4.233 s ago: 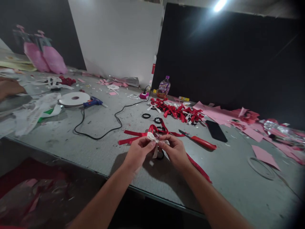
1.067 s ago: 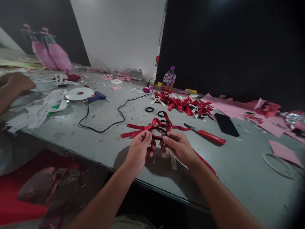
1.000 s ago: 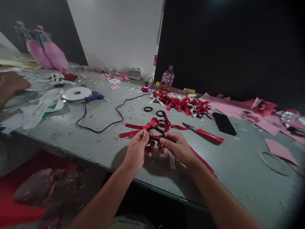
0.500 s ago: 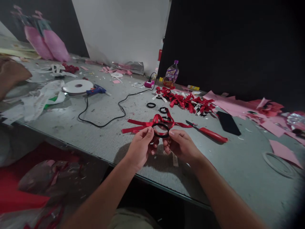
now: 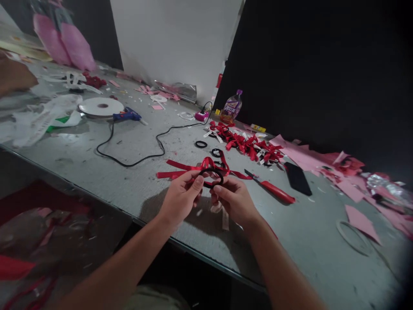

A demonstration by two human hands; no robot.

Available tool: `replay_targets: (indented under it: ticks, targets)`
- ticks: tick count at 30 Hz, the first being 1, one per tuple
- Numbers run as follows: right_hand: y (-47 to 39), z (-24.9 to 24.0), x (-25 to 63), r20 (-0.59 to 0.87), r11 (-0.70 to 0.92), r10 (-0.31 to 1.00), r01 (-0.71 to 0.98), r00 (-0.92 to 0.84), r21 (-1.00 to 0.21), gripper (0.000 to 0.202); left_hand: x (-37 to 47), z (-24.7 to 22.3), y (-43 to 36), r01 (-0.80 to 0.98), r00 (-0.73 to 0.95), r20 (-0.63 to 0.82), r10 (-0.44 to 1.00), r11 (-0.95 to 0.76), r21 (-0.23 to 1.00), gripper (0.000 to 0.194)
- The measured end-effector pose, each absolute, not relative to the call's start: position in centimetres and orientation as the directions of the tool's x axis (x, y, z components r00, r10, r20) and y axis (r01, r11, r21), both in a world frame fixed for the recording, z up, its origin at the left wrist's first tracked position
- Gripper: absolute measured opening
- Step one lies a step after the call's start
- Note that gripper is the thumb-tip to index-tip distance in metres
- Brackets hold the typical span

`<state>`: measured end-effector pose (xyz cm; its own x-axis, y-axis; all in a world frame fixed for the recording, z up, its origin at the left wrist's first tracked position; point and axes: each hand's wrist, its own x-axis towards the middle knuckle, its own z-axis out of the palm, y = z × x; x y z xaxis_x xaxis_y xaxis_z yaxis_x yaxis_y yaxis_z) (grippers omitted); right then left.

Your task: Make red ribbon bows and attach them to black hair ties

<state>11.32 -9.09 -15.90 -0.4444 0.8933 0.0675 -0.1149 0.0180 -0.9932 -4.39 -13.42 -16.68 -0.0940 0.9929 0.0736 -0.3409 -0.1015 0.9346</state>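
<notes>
A black hair tie (image 5: 211, 170) is stretched into a ring between my two hands, above the near part of the table. My left hand (image 5: 183, 192) pinches its left side with thumb and fingers. On its right side, my right hand (image 5: 234, 196) grips the band low down, thumb on top. Just behind the ring lie red ribbon strips (image 5: 180, 166) and a looped red bow. Two more black hair ties lie farther back, one loose (image 5: 201, 144) and one beside the ribbon (image 5: 217, 153). To the right rests a red-handled knife or cutter (image 5: 277, 192).
Red and white bows (image 5: 245, 144) are heaped behind. A phone (image 5: 297, 178), pink sheets (image 5: 361, 221) and a grey ring (image 5: 351, 239) lie right. Leftward are a blue glue gun (image 5: 127, 114) with its cord, a ribbon spool (image 5: 101, 106) and another person's arm (image 5: 16, 76). A bottle (image 5: 231, 106) stands at the back.
The camera view has turned and tilted slightly. My right hand has slid lower along the hair tie, and the ring now tilts. The other person's arm at left has shifted.
</notes>
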Motion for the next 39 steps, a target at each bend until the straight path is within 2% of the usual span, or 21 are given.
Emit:
replay_targets:
  ticks: [5,7,10,12,14,17,20,22,26,29,31,34,39]
  targets:
    - [-8.9,-16.3,11.4,0.299,0.308,0.925,0.002,-0.234,-0.951,0.014,-4.3,-16.3,-13.6,-0.387,-0.13,0.043,0.991,-0.091,0.918,0.041]
    - [-9.1,-16.1,11.5,0.427,0.442,0.892,0.089,-0.148,-0.893,0.015,-4.2,-16.2,-13.6,-0.429,-0.1,0.019,0.995,-0.061,0.901,0.036]
    - [-9.4,-15.8,11.5,0.701,0.696,0.703,0.317,-0.121,-0.644,0.018,-4.2,-16.3,-13.6,-0.376,-0.031,-0.021,0.999,0.008,0.927,0.041]
    - [-9.5,-15.8,11.5,0.813,0.788,0.555,0.424,-0.177,-0.446,0.019,-4.3,-16.5,-13.5,-0.298,-0.026,-0.031,0.999,0.022,0.954,0.043]
    - [-9.4,-15.9,11.5,0.841,0.816,0.492,0.456,-0.224,-0.356,0.017,-4.3,-16.7,-13.5,-0.235,-0.043,-0.017,0.999,0.006,0.972,0.037]
    - [-9.4,-16.1,11.4,0.84,0.824,0.472,0.473,-0.267,-0.313,0.017,-4.3,-16.8,-13.4,-0.251,-0.04,-0.002,0.999,-0.008,0.968,0.032]
    - [-9.7,-16.0,11.4,0.826,0.816,0.492,0.477,-0.277,-0.327,0.019,-4.3,-16.7,-13.4,-0.365,-0.006,-0.025,1.0,0.021,0.931,0.028]
    - [-9.9,-15.9,11.4,0.797,0.794,0.542,0.47,-0.265,-0.384,0.021,-4.3,-16.6,-13.5,-0.416,0.005,-0.053,0.999,0.051,0.908,0.026]
    - [-10.1,-16.0,11.7,0.664,0.685,0.724,0.307,-0.187,-0.66,0.024,-4.3,-16.5,-13.5,-0.419,-0.003,-0.072,0.997,0.065,0.905,0.028]
    - [-10.1,-16.0,11.8,0.533,0.575,0.816,0.222,-0.222,-0.787,0.027,-4.2,-16.6,-13.4,-0.405,-0.006,-0.05,0.999,0.043,0.914,0.027]
    - [-10.1,-16.0,11.6,0.454,0.513,0.853,0.259,-0.257,-0.818,0.028,-4.2,-16.7,-13.4,-0.384,0.003,-0.021,1.0,0.02,0.923,0.026]
    - [-10.1,-15.9,11.1,0.346,0.4,0.913,0.306,-0.218,-0.864,0.03,-4.4,-16.9,-13.5,-0.349,0.019,-0.001,1.0,0.008,0.937,0.027]
    - [-10.0,-15.6,10.8,0.207,0.269,0.95,0.271,-0.235,-0.924,0.035,-4.4,-16.8,-13.4,-0.251,0.005,0.003,1.0,-0.002,0.968,0.026]
